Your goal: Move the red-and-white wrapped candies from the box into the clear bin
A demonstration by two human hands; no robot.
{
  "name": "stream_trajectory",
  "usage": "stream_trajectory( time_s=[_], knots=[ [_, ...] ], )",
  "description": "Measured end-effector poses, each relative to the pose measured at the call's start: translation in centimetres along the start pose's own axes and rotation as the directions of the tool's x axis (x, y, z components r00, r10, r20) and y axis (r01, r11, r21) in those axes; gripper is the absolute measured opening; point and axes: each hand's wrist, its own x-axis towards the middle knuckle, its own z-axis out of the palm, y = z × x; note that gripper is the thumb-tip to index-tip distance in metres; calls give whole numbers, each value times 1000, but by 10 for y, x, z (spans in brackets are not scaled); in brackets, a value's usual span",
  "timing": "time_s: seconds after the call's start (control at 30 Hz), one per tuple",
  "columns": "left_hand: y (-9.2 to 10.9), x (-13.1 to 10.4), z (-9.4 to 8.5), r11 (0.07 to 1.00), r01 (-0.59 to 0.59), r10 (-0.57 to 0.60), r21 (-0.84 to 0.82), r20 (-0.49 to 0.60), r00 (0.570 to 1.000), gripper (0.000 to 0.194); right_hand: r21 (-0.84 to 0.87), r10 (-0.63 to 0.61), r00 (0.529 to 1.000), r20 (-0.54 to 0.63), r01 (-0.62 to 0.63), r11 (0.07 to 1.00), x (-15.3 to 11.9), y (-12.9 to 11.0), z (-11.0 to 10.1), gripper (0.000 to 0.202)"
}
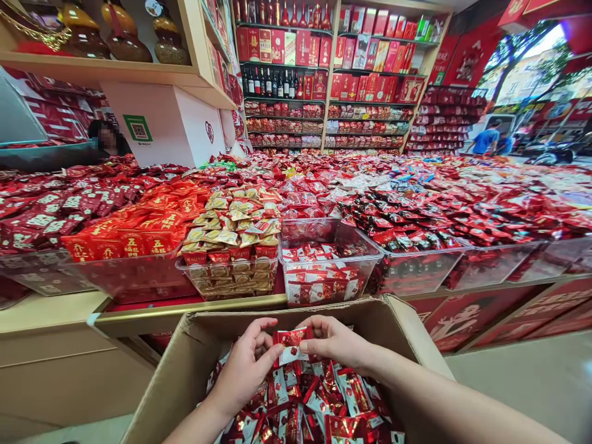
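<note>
Wooden shelves (329,77) stand at the back, full of red boxes and dark bottles. In front of them is a long spread of little packs, mostly red, with a row of clear tubs along the near edge. A big brown cardboard box (178,376) sits open on the near side, with a heap of red and white packs (324,398) in it. Just past the box is a clear tub (367,256) with red and white packs in it too. The left hand (238,373) and the right hand (345,345) are over the box, near its far side. Between them they hold one small, shiny red and white packet (292,353), up above the heap. Each hand has its thumb on the front of the packet, near one side, with the fingers curled in behind. Both grips are closed in a small pinch, with only the thin packet between thumb and fingers. The packet looks very light. Its wrap seems thin and bendy, and a bit slippery, so the flat side edges look like the best place to pinch. A hard squeeze in the middle might squash what is inside, which I can't see.
</note>
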Motion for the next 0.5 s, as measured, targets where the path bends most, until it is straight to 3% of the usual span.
stream_trajectory(
  time_s=[0.1,0.2,0.3,0.4,0.5],
  knots=[
    [-1,-2,1,996,-53,50,74,39,998,32,-40,-62,998,-10,62,997,2,3,1,35],
    [-1,-6,4,993,-87,86,77,15,996,32,-23,-2,1000,-11,2,1000,4,4,1,34],
    [1,-9,5,994,-89,85,70,59,995,30,-53,49,996,72,-45,998,0,1,-1,34],
    [4,-10,3,999,-46,46,-6,126,991,31,-209,60,986,155,-26,977,-12,-11,-2,31],
    [5,-9,1,986,-5,18,-166,76,997,34,-457,1,994,110,49,888,-34,-45,-5,29]
  ],
)
